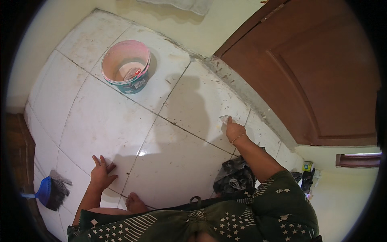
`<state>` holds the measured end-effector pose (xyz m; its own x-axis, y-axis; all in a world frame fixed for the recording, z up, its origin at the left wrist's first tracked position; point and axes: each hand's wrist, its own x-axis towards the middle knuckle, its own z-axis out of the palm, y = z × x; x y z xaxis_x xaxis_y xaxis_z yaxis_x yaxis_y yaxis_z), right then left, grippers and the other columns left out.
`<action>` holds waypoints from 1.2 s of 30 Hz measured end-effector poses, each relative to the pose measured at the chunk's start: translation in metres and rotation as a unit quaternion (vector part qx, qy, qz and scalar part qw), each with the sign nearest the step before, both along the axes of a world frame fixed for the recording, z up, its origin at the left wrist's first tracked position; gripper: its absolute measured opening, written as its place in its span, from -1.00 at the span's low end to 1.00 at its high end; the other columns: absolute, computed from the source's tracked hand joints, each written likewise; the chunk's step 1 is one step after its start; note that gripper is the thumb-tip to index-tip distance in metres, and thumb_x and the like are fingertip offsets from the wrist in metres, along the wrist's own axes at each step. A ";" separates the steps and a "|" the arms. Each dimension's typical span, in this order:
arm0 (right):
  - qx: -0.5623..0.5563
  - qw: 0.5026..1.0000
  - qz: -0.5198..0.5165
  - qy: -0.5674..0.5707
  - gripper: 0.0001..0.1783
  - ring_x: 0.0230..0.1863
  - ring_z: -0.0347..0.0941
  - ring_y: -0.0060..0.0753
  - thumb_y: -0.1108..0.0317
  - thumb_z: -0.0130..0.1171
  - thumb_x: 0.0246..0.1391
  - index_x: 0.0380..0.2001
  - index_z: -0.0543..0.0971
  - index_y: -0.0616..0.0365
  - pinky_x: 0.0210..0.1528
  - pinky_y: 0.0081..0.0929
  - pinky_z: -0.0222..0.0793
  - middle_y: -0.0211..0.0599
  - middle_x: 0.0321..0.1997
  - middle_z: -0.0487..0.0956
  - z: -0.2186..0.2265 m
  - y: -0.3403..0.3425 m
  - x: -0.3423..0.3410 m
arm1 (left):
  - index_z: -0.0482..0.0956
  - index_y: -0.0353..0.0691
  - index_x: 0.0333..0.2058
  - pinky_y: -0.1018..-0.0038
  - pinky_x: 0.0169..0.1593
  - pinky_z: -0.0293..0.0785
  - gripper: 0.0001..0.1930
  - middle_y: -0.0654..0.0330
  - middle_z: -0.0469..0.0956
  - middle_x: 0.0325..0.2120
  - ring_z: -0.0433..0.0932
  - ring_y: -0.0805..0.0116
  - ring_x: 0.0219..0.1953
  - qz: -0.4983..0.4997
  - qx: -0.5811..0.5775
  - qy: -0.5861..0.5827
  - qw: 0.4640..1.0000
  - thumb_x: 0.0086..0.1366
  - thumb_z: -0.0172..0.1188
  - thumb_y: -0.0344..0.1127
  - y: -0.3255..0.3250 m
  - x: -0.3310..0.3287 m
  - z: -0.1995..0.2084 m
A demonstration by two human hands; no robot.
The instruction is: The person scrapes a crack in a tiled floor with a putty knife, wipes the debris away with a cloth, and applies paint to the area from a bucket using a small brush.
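Note:
My right hand [236, 131] is closed on a small scraper with a pale, pointed blade [224, 119]; its grip is hidden in my fist. The blade is at the dirty white floor tile, close to the doorway. On the left, my left hand [100, 176] has its fingers spread over the floor and grips nothing. A small dark reddish-brown block [111, 167] lies right beside its fingers and thumb; I cannot make out its kind. Dark specks and smears mark the tiles [169, 161] around both hands.
Farther off stands a green-and-pink bucket [125, 60] with something inside. A blue broom [50, 192] lies at the left. Black plastic bags [235, 176] sit beside my right forearm. A brown door [306, 80] rises beyond a rough grey sill [250, 94]. My bare foot [136, 203] is near.

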<state>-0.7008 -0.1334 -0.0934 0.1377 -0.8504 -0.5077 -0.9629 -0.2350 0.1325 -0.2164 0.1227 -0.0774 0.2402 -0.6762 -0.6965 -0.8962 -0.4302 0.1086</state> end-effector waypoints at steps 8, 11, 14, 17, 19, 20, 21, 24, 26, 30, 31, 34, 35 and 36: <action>-0.014 0.995 0.083 0.053 -0.69 -0.24 0.52 0.01 0.45 -0.19 0.01 -0.20 0.42 0.39 -0.15 -0.23 0.42 0.15 -0.30 0.54 0.026 -0.070 0.007 | 0.45 -0.11 -0.01 0.31 0.08 0.31 -0.33 -0.39 0.03 0.12 -0.01 -0.24 0.22 -0.027 0.000 0.030 0.999 -0.15 0.33 -0.02 -0.020 -0.013 0.007; 0.098 0.991 -0.059 0.075 -0.70 -0.25 0.52 0.05 0.45 -0.17 0.01 -0.21 0.42 0.36 -0.16 -0.22 0.42 0.17 -0.32 0.54 0.002 -0.051 -0.016 | 0.46 -0.12 -0.02 0.32 0.09 0.30 -0.34 -0.41 0.01 0.12 -0.02 -0.25 0.21 -0.024 -0.004 0.033 0.999 -0.16 0.34 -0.02 -0.018 -0.009 0.001; 0.030 0.991 0.111 0.075 -0.72 -0.28 0.53 0.05 0.44 -0.17 0.02 -0.22 0.42 0.36 -0.19 -0.21 0.43 0.15 -0.34 0.54 0.012 -0.023 -0.018 | 0.46 -0.14 -0.02 0.33 0.09 0.30 -0.33 -0.46 -0.02 0.11 0.06 -0.24 0.19 -0.008 0.003 0.033 0.999 -0.17 0.35 -0.03 -0.018 -0.012 0.012; -0.017 0.997 0.057 0.052 -0.70 -0.27 0.52 0.05 0.42 -0.16 0.02 -0.21 0.39 0.38 -0.20 -0.19 0.42 0.15 -0.34 0.54 0.007 -0.053 0.007 | 0.44 -0.19 -0.01 0.33 0.07 0.32 -0.29 -0.51 -0.05 0.10 0.14 -0.21 0.16 -0.007 0.008 0.032 0.999 -0.18 0.36 -0.03 -0.025 -0.015 0.007; -0.048 0.998 0.026 0.026 -0.69 -0.26 0.52 0.05 0.41 -0.16 0.02 -0.20 0.37 0.39 -0.21 -0.18 0.42 0.14 -0.34 0.54 0.002 -0.067 0.023 | 0.42 -0.22 0.00 0.33 0.06 0.33 -0.27 -0.53 -0.06 0.09 0.18 -0.19 0.14 -0.019 0.010 0.023 1.000 -0.19 0.37 -0.04 -0.024 -0.015 0.005; -0.044 0.998 0.028 0.022 -0.69 -0.26 0.52 0.05 0.41 -0.16 0.02 -0.20 0.37 0.39 -0.21 -0.18 0.42 0.14 -0.34 0.54 0.013 -0.060 0.036 | 0.43 -0.23 0.00 0.34 0.06 0.33 -0.27 -0.53 -0.05 0.09 0.19 -0.17 0.14 0.016 0.006 0.033 0.999 -0.19 0.37 -0.03 -0.021 -0.012 0.004; -0.002 0.999 0.033 0.017 -0.69 -0.26 0.52 0.06 0.41 -0.16 0.02 -0.19 0.37 0.40 -0.19 -0.19 0.42 0.16 -0.34 0.54 0.029 -0.050 0.044 | 0.43 -0.24 -0.01 0.34 0.06 0.33 -0.27 -0.53 -0.04 0.09 0.20 -0.15 0.14 0.050 0.002 0.043 0.998 -0.20 0.37 -0.03 -0.017 -0.008 0.002; 0.056 0.997 0.026 0.055 -0.68 -0.24 0.52 0.05 0.41 -0.16 0.02 -0.19 0.37 0.40 -0.17 -0.21 0.41 0.17 -0.33 0.54 0.023 -0.038 0.027 | 0.44 -0.27 -0.03 0.35 0.06 0.33 -0.27 -0.54 -0.03 0.08 0.20 -0.15 0.14 0.004 -0.017 0.035 0.999 -0.21 0.37 -0.03 -0.005 0.000 -0.002; 0.075 0.992 0.000 0.100 -0.69 -0.23 0.52 0.03 0.41 -0.16 0.02 -0.19 0.38 0.40 -0.16 -0.22 0.41 0.17 -0.33 0.54 0.026 -0.039 0.018 | 0.45 -0.24 -0.03 0.35 0.05 0.33 -0.28 -0.53 -0.02 0.08 0.19 -0.17 0.14 0.003 -0.021 0.044 0.999 -0.21 0.37 -0.02 -0.014 -0.006 0.005; 0.014 0.998 0.022 0.048 -0.64 -0.18 0.50 -0.02 0.40 -0.19 0.04 -0.16 0.37 0.46 -0.11 -0.21 0.37 0.17 -0.22 0.51 0.023 -0.073 0.015 | 0.47 -0.13 -0.03 0.34 0.06 0.32 -0.31 -0.49 -0.01 0.10 0.13 -0.23 0.16 0.006 -0.002 0.061 0.998 -0.19 0.36 0.00 -0.025 -0.011 0.006; -0.004 0.999 0.033 -0.016 -0.63 -0.18 0.50 -0.01 0.40 -0.20 0.04 -0.15 0.37 0.46 -0.11 -0.21 0.37 0.18 -0.21 0.51 0.017 -0.071 0.012 | 0.47 -0.13 -0.03 0.34 0.06 0.32 -0.31 -0.49 -0.01 0.10 0.13 -0.23 0.16 0.008 -0.003 0.052 0.999 -0.19 0.36 0.00 -0.023 -0.005 0.008; 0.049 0.999 0.018 0.001 -0.63 -0.17 0.49 -0.01 0.40 -0.20 0.05 -0.13 0.36 0.46 -0.09 -0.23 0.37 0.17 -0.21 0.51 0.017 -0.041 0.038 | 0.48 -0.07 -0.03 0.33 0.08 0.31 -0.33 -0.46 -0.03 0.12 0.07 -0.26 0.18 -0.050 0.000 0.031 0.998 -0.19 0.35 0.01 -0.010 -0.005 0.001; 0.109 0.991 -0.012 0.078 -0.63 -0.16 0.49 -0.01 0.40 -0.21 0.05 -0.12 0.35 0.46 -0.09 -0.25 0.37 0.16 -0.21 0.51 0.021 -0.030 0.045 | 0.48 -0.06 -0.02 0.33 0.08 0.30 -0.33 -0.46 -0.04 0.12 0.07 -0.24 0.19 -0.027 0.010 0.034 0.999 -0.18 0.35 0.01 -0.014 -0.008 0.008; 0.108 0.991 -0.015 0.080 -0.63 -0.16 0.49 -0.01 0.40 -0.21 0.05 -0.12 0.35 0.46 -0.09 -0.25 0.37 0.16 -0.21 0.51 0.015 -0.033 0.033 | 0.48 -0.06 -0.02 0.32 0.09 0.30 -0.33 -0.46 -0.06 0.13 0.06 -0.22 0.19 -0.006 0.012 0.034 0.999 -0.18 0.35 0.00 -0.020 -0.009 0.014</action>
